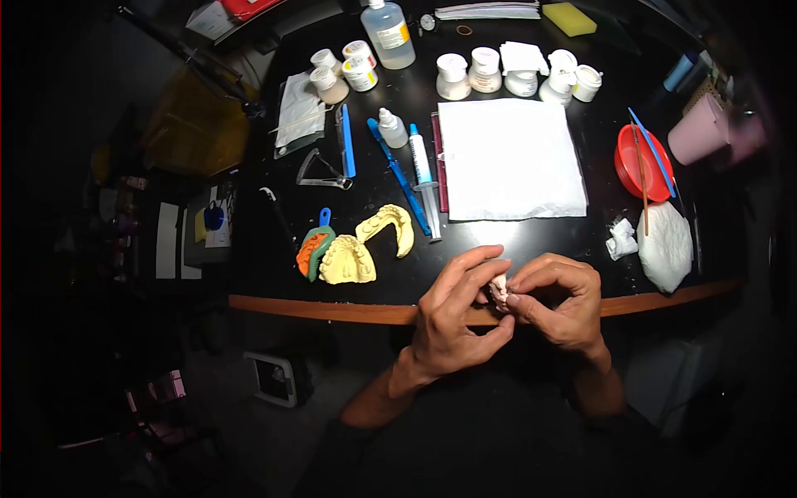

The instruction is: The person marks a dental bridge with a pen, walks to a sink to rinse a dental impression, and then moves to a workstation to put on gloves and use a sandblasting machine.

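Over the table's front edge, both hands meet around a small pale, lumpy dental piece (500, 290), which looks like a short row of teeth; fingers cover part of it. My left hand (452, 314) curls its fingers against the left side of the piece. From the right, my right hand (566, 300) pinches it between thumb and fingertips. Left of the hands lie a yellow plaster dental cast (347, 261), a horseshoe-shaped yellow cast (400, 226) and a green impression tray (316, 264) with orange material.
A white paper sheet (513, 162) lies beyond the hands. Left of it are a syringe (422, 166), a blue-handled tool (401, 184) and a metal caliper (322, 174). Several powder jars (485, 73) line the back. At right are a red bowl (628, 158) with brushes and a crumpled white cloth (667, 249).
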The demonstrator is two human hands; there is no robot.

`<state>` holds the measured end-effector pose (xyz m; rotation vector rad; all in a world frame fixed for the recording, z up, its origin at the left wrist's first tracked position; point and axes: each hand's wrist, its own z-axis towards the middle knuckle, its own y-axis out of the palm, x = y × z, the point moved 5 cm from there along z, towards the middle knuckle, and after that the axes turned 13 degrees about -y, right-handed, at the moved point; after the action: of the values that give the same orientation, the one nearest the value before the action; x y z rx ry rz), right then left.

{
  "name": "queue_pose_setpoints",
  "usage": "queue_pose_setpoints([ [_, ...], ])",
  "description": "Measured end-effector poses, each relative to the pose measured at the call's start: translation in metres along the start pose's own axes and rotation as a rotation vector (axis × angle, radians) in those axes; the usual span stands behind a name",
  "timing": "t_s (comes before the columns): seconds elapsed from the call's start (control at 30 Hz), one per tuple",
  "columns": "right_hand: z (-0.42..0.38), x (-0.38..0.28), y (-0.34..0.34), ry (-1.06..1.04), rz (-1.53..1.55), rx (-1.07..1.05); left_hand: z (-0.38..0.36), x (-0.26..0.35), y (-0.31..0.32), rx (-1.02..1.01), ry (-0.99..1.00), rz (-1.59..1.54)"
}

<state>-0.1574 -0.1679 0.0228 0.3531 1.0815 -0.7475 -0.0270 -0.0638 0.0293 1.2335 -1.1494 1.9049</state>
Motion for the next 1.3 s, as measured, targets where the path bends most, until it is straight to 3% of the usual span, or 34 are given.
queue_pose_setpoints([
  [0.33,-0.002,0.002,-0.002,0.053,0.076,0.004,-0.002,-0.009,0.004,-0.012,0.042,-0.03],
  [0.73,0.005,0.003,0.0,0.265,0.087,-0.069,-0.005,-0.011,0.002,-0.003,0.011,-0.045],
  [1.03,0.001,0.005,0.002,0.146,0.042,-0.024,-0.006,-0.014,0.003,-0.005,-0.059,-0.106],
  [1.13,-0.001,0.005,0.003,0.257,0.095,0.039,-0.006,-0.017,0.003,0.004,-0.062,-0.138],
  [1.3,0.002,0.003,0.003,0.381,0.091,-0.04,-0.008,-0.017,0.003,0.012,-0.032,-0.141],
])
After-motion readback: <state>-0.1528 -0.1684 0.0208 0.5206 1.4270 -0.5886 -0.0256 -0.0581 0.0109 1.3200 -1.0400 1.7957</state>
